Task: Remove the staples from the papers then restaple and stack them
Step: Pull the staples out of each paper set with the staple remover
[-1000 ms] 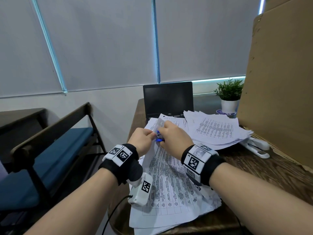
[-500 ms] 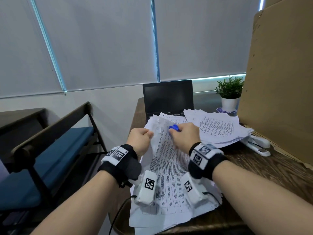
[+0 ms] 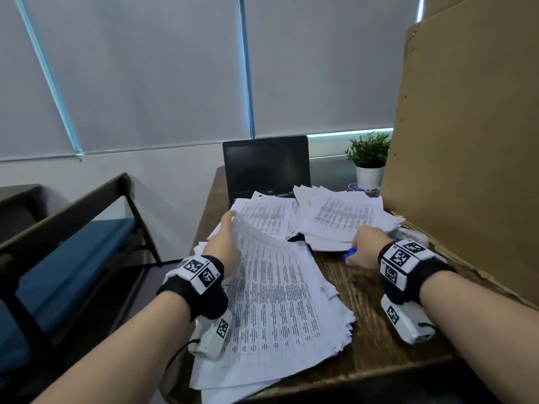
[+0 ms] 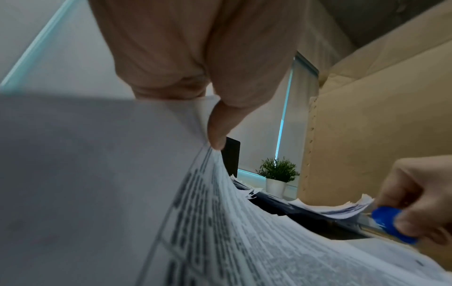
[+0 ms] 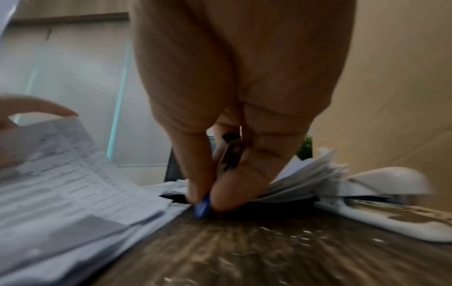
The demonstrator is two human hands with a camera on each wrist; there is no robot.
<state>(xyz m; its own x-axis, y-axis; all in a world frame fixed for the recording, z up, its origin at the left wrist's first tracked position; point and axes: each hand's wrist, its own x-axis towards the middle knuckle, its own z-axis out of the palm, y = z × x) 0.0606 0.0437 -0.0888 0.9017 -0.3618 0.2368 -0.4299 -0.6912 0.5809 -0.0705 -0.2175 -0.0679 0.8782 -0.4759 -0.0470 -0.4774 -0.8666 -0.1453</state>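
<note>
A thick pile of printed papers [image 3: 274,310] lies on the near left of the wooden desk [image 3: 367,325]. My left hand [image 3: 226,243] pinches the far left corner of the top sheets [image 4: 212,203] and lifts them, so they curl upward. My right hand [image 3: 364,246] grips a blue staple remover [image 3: 349,254] low over the desk, at the near edge of a second paper pile [image 3: 344,217]. The staple remover [image 5: 201,208] touches or nearly touches the wood between the two piles. A white stapler [image 5: 381,195] lies just right of my right hand, partly under that pile.
A black laptop [image 3: 267,167] stands open behind the papers. A small potted plant [image 3: 369,158] sits at the back right. A tall cardboard sheet [image 3: 466,156] walls off the right side. A blue-cushioned bench [image 3: 67,258] stands left of the desk.
My right hand has carried the staple remover from the sheet's top corner rightward and down to the desk beside the second pile. My left hand now lifts the top sheets' corner higher.
</note>
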